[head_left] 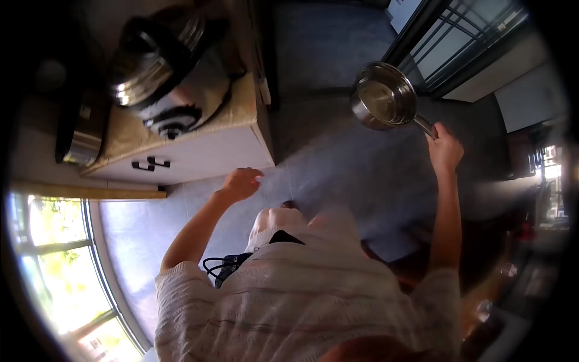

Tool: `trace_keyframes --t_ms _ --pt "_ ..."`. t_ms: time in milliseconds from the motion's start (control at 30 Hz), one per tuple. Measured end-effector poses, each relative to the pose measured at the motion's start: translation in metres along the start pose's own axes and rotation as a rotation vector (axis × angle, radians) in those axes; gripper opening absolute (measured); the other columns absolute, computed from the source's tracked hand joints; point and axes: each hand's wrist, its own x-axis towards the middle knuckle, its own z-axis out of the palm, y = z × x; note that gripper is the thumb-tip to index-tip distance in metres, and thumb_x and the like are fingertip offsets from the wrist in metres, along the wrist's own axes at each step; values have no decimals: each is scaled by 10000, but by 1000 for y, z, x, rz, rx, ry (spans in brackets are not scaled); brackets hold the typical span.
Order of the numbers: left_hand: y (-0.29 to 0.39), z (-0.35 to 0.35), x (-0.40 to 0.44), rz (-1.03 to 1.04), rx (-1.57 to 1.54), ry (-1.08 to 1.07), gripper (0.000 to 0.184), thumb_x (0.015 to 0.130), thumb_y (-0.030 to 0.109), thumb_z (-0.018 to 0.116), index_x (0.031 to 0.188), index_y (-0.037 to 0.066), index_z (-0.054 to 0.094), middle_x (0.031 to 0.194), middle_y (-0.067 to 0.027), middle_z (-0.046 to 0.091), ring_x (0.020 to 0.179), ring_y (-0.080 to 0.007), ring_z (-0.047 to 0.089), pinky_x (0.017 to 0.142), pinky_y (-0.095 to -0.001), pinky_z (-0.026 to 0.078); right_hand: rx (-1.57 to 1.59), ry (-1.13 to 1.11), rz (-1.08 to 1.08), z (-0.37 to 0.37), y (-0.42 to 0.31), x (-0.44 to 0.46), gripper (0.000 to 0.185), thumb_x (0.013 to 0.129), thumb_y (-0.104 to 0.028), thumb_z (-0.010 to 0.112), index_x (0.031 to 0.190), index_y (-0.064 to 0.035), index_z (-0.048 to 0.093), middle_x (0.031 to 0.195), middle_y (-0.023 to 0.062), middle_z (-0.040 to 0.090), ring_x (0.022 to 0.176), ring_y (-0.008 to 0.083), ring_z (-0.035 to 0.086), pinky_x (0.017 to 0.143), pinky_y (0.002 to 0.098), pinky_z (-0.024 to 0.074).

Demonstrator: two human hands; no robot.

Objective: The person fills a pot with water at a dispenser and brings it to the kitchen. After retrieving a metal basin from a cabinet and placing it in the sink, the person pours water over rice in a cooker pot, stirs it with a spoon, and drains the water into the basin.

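A shiny metal saucepan (384, 99) is held out in front of me on the right, above the floor. My right hand (445, 148) is closed around the end of its long handle (424, 125). The pan's inside faces up toward me; reflections hide whether anything is in it. My left hand (243, 184) hangs in the air near the corner of a pale cabinet (199, 155), apart from it. Its fingers are loosely bent and somewhat apart, with nothing seen in them.
On the cabinet's wooden top stands a large metal appliance with black trim (181, 90), with another dark metal appliance (84, 133) to its left. A bright window (60, 271) is at lower left. A dark-framed glass door (464, 36) stands at upper right. Grey tiled floor (313, 157) runs ahead.
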Motion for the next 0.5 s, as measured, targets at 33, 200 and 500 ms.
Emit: trace_keyframes --t_ms 33,200,500 --pt "27 -14 37 90 54 -61 288 765 194 538 1041 148 607 924 -95 622 906 -257 586 791 -360 469 -13 -13 32 13 2 24 186 671 -167 713 745 -135 546 729 -4 584 642 249 580 538 360 441" --pt "122 -49 196 285 126 -63 282 797 182 491 1060 140 586 922 -80 598 930 -262 569 812 -378 460 74 -37 4 71 20 137 163 693 -175 690 742 -132 541 719 7 573 648 252 575 545 367 439" --pt "96 -91 360 60 -101 94 226 758 163 537 954 93 626 867 -110 599 811 -297 573 715 -396 460 142 -35 -217 196 45 371 177 679 -136 686 719 -117 515 696 31 549 647 267 561 571 386 420"
